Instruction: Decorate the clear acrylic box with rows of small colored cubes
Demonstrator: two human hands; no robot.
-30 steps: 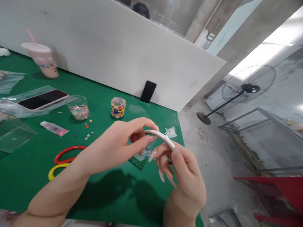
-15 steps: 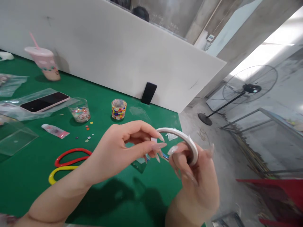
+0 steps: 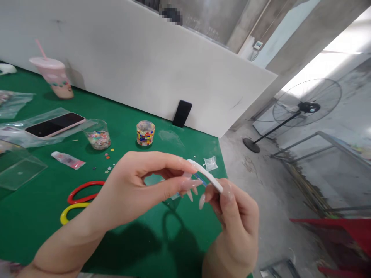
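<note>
Green covers the big table (image 3: 127,247), and a white wall (image 3: 139,69) stands at its far side. On the right, a black fan (image 3: 308,107) stands on the gray floor.

The right hand (image 3: 237,216) pinches the right part of a thin white ring (image 3: 209,177) with its thumb and bent fingers. The left hand (image 3: 139,187) has its thumb and pointer finger close together, with a small pale bit (image 3: 187,176) squeezed between them. I cannot tell if that thumb touches the ring. The ring is up over the table, between the two hands, and slants down to the right. A bright checkered cup (image 3: 145,136) sits beyond the left hand.
</note>
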